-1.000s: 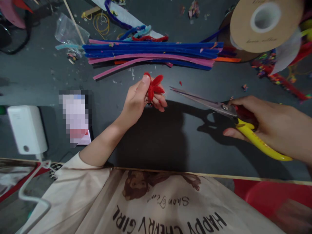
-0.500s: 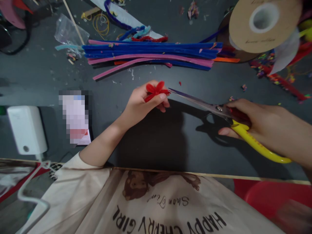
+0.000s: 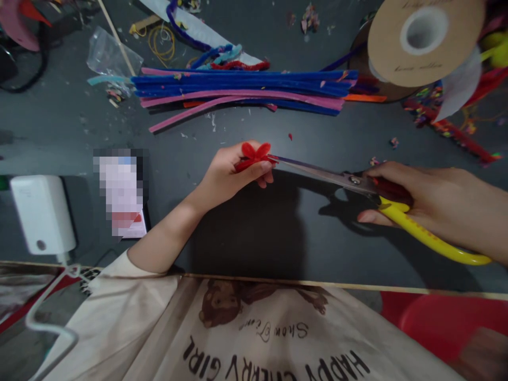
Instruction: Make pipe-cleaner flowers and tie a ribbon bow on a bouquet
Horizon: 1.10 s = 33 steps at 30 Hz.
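Between the thumb and fingers of my left hand [image 3: 238, 169] is a red fuzzy flower [image 3: 256, 152] with several looped petals. My right hand [image 3: 432, 201] is closed around the yellow-handled scissors [image 3: 353, 180]. The blades point left, and their tips reach the flower's right edge by my left thumb. Whether the tips grip any of the red material is too small to tell. Just above the blades, a small red scrap [image 3: 290, 136] lies on the dark table [image 3: 246, 233].
A bundle of blue and pink pipe cleaners [image 3: 238, 87] lies beyond my hands. A large ribbon spool [image 3: 426, 39] stands at the far right. To the left are a phone [image 3: 123, 193] and a white power bank [image 3: 43, 214] with a cable. Colourful scraps [image 3: 426, 103] litter the right side.
The flower has tilted and lowered slightly in my left hand, so fewer petals show. The scissor blades have closed in, their tips now at the flower's edge.
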Motion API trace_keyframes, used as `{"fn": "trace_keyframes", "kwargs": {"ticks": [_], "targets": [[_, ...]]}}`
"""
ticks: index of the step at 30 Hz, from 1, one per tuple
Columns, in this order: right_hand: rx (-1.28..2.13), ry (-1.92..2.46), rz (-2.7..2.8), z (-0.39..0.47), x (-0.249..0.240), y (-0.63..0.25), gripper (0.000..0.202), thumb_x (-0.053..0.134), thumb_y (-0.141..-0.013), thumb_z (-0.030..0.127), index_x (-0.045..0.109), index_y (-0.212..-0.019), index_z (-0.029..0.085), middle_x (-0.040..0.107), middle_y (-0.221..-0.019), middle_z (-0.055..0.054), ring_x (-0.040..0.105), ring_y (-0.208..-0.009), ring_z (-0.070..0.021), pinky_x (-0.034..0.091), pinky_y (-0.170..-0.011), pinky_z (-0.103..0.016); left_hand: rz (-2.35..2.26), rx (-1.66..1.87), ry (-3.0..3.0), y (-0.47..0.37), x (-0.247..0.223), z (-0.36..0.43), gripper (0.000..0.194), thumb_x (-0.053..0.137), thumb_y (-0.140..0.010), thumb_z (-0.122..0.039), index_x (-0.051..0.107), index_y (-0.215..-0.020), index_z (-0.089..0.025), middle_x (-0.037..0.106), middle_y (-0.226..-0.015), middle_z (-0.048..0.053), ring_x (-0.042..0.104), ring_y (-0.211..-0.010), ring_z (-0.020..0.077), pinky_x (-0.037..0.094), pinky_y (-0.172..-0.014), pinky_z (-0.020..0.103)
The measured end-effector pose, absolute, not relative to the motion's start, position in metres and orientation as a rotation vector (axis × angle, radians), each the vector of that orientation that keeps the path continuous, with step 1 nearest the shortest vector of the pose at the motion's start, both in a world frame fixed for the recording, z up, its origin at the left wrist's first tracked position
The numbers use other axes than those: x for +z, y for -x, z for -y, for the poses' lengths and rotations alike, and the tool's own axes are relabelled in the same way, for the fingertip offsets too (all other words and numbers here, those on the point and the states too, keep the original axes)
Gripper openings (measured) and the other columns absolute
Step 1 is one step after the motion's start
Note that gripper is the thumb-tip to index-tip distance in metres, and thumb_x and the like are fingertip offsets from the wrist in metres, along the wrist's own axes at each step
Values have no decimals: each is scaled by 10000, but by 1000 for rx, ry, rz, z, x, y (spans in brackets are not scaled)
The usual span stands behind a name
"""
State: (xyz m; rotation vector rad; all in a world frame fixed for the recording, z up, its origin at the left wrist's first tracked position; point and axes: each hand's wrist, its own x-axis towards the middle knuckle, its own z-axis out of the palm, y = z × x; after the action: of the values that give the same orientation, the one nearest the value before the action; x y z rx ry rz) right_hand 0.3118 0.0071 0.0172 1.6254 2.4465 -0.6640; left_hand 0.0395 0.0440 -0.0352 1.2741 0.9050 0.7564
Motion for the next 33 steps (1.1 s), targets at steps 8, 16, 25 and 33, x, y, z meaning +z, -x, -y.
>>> {"fn": "trace_keyframes", "kwargs": {"ticks": [8,16,25,33], "targets": [[-805,-1664,-2299,-11,17,-307,831,78,-608,934,497,-778,238,584,-545,-50,559,-434,-226,415,-437,-324,-879,788,-1264,-40,-36,-44,180,661,-778,-280,595,-720,-122,633,-628,-32,613,-524,26,516,-530,119],[-900,-1670,-2238,-11,16,-313,824,164,-579,952,512,-830,248,618,-648,-47,610,-509,-225,445,-454,-330,-876,804,-1283,-40,-38,-44,180,655,-785,-272,597,-702,-123,636,-628,-28,611,-524,22,517,-536,109],[-901,-1673,-2171,-13,17,-312,862,140,-537,971,520,-809,245,608,-608,-60,592,-495,-234,436,-481,-344,-878,756,-1278,-40,-38,-43,130,646,-789,-213,589,-723,-116,638,-632,-28,601,-528,14,513,-532,102],[-852,-1769,-2222,-12,18,-314,819,119,-567,955,472,-780,247,551,-600,-50,550,-471,-210,409,-446,-329,-855,894,-1135,-43,-39,-44,118,689,-752,-227,626,-719,-132,660,-636,-46,640,-541,26,543,-529,107]]}}
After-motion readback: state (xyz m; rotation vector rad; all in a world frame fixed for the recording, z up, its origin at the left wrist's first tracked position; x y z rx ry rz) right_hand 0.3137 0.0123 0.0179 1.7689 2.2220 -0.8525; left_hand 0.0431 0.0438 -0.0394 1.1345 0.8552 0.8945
